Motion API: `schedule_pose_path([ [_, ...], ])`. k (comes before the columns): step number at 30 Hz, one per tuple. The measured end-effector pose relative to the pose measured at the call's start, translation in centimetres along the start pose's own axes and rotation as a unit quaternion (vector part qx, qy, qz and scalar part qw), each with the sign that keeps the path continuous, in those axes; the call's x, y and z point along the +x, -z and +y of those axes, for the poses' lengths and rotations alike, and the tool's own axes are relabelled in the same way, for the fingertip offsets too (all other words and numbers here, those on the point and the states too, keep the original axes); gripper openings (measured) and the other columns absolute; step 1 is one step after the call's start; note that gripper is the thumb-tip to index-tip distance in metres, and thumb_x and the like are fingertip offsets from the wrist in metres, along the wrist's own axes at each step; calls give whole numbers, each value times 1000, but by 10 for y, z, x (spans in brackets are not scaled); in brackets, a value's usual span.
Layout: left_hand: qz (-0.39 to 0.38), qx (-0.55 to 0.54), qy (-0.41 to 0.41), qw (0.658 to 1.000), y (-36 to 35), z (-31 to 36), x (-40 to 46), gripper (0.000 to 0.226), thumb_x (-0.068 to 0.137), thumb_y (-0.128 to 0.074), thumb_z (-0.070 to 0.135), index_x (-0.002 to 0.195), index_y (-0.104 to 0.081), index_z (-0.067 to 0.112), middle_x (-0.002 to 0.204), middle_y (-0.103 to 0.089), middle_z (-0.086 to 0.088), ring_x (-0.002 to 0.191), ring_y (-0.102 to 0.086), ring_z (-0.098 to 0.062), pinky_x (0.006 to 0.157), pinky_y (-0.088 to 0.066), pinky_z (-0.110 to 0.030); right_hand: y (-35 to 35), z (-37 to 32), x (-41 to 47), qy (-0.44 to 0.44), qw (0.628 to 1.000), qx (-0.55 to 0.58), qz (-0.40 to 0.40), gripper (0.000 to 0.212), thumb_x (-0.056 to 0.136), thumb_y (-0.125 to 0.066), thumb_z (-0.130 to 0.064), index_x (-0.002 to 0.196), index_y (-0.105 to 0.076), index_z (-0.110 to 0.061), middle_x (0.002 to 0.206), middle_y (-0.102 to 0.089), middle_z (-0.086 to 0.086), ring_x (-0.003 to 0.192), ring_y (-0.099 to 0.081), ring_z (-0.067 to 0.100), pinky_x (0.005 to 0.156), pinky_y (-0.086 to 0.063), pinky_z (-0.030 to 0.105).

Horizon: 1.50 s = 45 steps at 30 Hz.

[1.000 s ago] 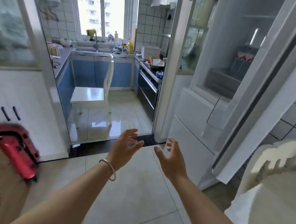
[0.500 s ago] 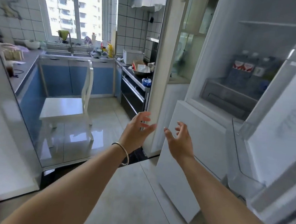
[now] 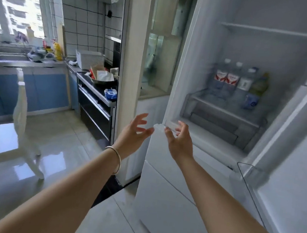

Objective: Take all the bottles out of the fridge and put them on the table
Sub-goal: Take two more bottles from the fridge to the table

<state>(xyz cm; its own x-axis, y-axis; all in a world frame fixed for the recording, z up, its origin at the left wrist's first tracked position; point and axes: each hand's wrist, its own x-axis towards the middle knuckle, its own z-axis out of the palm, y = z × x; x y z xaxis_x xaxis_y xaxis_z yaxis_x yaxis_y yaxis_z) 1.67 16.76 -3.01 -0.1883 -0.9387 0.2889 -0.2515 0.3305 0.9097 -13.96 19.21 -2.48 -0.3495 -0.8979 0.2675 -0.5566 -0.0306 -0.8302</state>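
Far left, past the doorway, a white chair [image 3: 20, 122] stands on the glossy kitchen floor in front of blue cabinets [image 3: 44, 89], with a sink counter [image 3: 23, 61] above them holding a yellow bottle [image 3: 58, 50] and blurred clutter near the window. Along the counter's right end sits a white basket [image 3: 88, 59], then a pan [image 3: 101, 81] filled with paper and packets on the black stove [image 3: 93, 106], and a blue packet [image 3: 110, 94] at the stove's near edge. Centre frame, both arms stretch forward: left hand [image 3: 132, 136] with a silver bangle [image 3: 115, 159] on the wrist, fingers spread and empty, just beside the fridge's lower left front corner; right hand [image 3: 181, 141] also spread wide and empty, fingertips near the lip under the upper compartment, contact unclear. Fridge [image 3: 169, 193] is open, door [image 3: 294, 167] swung out to the right. On the shelf [image 3: 224, 108] inside the upper compartment stand four bottles in a row toward its back: two red-labelled bottles [image 3: 226, 77] touching at the left, a white-labelled bottle [image 3: 246, 81] next, a greenish bottle [image 3: 259, 85] at the right end. A small blue bottle [image 3: 250, 102] sits in front of it, near the shelf's front right. All blurred, labels unreadable. Both hands are well below the bottles.
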Motion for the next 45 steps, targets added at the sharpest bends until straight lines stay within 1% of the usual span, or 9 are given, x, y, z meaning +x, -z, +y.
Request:
schedule_pose_path([
  [3,-46,-24,-9,999,-18,-16,58,55,89,-59,31,138,-36,25,125,-50,0,101,-55,-11,70,-44,-12,-5,16,44,-21,999,-16,43,62,89,-51,-47,140,-31,-19,134,-47,3,119,-50,20,89,-39,30],
  [10,-159,-70,-27,984,-57,-45,188,53,88,-61,30,136,-38,24,125,-52,-1,88,-57,0,68,-44,-12,-22,40,133,-82,987,-49,133,62,88,-50,-49,140,-30,-21,138,-46,2,123,-48,20,99,-41,38],
  [14,-213,-87,-43,972,-90,-43,256,51,88,-60,34,134,-40,28,125,-53,2,97,-58,-9,68,-44,-17,-15,52,172,-75,977,-108,165,60,88,-53,-48,139,-32,-24,137,-47,0,123,-47,19,99,-41,38],
  [19,-254,-97,-74,959,-151,-30,312,50,87,-62,26,133,-43,20,123,-54,-1,92,-57,-7,60,-42,-1,7,75,221,-107,962,-112,226,57,89,-54,-42,138,-34,-21,135,-47,2,122,-48,19,90,-36,27],
  [24,-271,-124,-66,952,-212,-27,370,56,87,-62,32,137,-39,24,124,-54,2,103,-59,-17,83,-48,-31,40,98,297,-121,943,-127,282,58,90,-53,-44,138,-36,-17,136,-48,3,122,-49,21,96,-40,33],
  [27,-252,-159,-45,954,-249,-18,397,49,90,-58,24,135,-40,23,114,-52,4,93,-57,-12,66,-47,-21,65,117,345,-122,942,-118,291,54,89,-54,-40,135,-39,-17,133,-51,4,118,-52,23,98,-43,37],
  [36,-117,-212,-97,965,-323,40,496,23,82,-65,5,90,-54,24,76,-58,16,63,-58,11,55,-41,-2,135,132,481,-9,939,-82,334,44,87,-57,-36,122,-50,-11,119,-58,7,110,-56,23,90,-46,34],
  [41,-3,-203,-149,968,-346,48,537,36,64,-79,33,90,-54,27,81,-48,22,74,-53,20,67,-39,-2,146,131,525,53,923,-103,366,61,87,-60,-19,139,-32,-2,141,-37,17,131,-35,26,101,-22,16],
  [45,8,-210,-117,971,-366,46,560,71,55,-68,63,111,-55,21,105,-55,7,100,-54,-3,90,-47,-28,148,125,549,68,925,-82,365,67,89,-56,-18,144,-22,-3,146,-32,14,135,-30,22,95,-14,4],
])
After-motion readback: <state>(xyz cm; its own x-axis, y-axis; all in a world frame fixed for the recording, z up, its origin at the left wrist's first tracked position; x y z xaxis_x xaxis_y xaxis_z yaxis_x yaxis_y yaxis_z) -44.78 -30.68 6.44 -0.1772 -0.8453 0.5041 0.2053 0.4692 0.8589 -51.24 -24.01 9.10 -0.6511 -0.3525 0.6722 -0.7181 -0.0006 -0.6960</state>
